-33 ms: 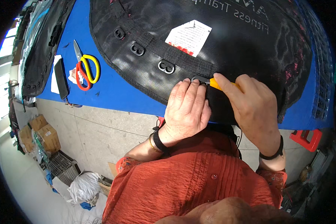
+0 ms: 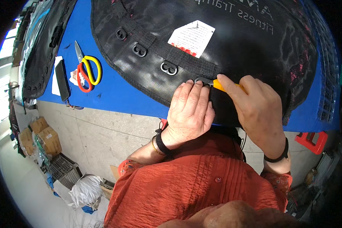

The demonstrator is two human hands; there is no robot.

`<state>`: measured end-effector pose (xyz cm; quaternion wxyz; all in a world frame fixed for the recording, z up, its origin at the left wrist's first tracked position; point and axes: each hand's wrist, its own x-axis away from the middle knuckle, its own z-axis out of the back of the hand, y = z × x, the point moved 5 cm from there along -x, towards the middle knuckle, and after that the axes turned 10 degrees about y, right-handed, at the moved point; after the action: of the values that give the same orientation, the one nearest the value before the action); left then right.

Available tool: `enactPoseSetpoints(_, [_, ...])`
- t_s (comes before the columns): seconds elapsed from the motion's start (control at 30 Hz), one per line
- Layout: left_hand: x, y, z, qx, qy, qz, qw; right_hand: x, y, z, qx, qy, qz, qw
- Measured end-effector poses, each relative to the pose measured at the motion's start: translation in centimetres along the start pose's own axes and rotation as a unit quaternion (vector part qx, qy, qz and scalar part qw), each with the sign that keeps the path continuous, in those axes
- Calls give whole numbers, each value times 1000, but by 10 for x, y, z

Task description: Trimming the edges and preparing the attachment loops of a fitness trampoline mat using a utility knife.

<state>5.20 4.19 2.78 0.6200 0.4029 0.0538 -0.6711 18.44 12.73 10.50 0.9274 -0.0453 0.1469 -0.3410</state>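
Observation:
A round black mesh trampoline mat (image 2: 247, 49) lies on the blue table, with black webbing (image 2: 186, 60) sewn along its edge. Metal rings such as this one (image 2: 168, 68) are attached along that edge. My left hand (image 2: 192, 110) lies flat on the mat's near edge, fingers stretched out together, fingertips against another metal ring (image 2: 198, 80). In my right hand (image 2: 256, 106) is a yellow-handled tool (image 2: 219, 86), gripped with the thumb along its handle. Its slim metal end reaches the ring by my left fingertips; the exact tip is hard to make out.
Red-and-yellow scissors (image 2: 88, 74) lie on the blue table (image 2: 114, 91) at the left, beside a black oblong object (image 2: 61, 79). A white paper label (image 2: 192, 38) is on the mat. Another black mat (image 2: 45, 49) lies at far left. Cardboard boxes (image 2: 49, 138) stand on the floor.

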Motion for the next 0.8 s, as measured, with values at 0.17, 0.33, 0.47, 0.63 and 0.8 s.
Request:
enactPoseSetpoints(0.17, [0,0,1,0,-1,1,1000,3,-10,-1,28,-12,-33,999])
enactPoseSetpoints(0.33, [0,-1,2,4,-7,-3,1000,2,-14,0,55,-11,-34,998])
enactPoseSetpoints(0.47, [1,-1,0,2,-16,-4,1000,3,-15,0,69,-19,-35,997])
enactPoseSetpoints(0.63, [-1,-1,1,11,-3,0,1000,5,-16,3,79,-22,-34,996])
enactPoseSetpoints(0.8, [-1,-1,2,9,-1,-2,1000,9,-14,4,70,-34,-54,996])
